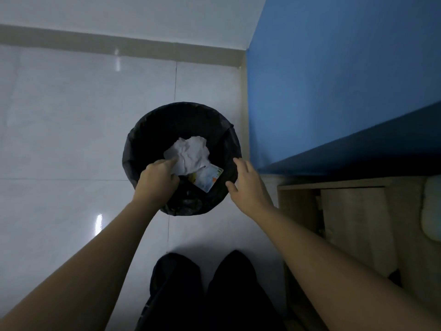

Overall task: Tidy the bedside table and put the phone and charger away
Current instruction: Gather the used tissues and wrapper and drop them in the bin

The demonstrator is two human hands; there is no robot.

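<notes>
Over the black-lined bin [143, 149], my left hand [156, 177] pinches crumpled paper [191, 152] and a printed card [208, 179]; right hand [248, 185], fingers spread, holds nothing; released off-centre, litter could miss; phone and charger unseen

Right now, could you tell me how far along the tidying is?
Partway, by the look of it. In hand: the left hand holds crumpled white paper over the black bin, with a printed packet just below it; the right hand is open at the rim. Nothing is clearly finished yet. The phone and charger are not in view, so putting them away cannot be confirmed.
</notes>
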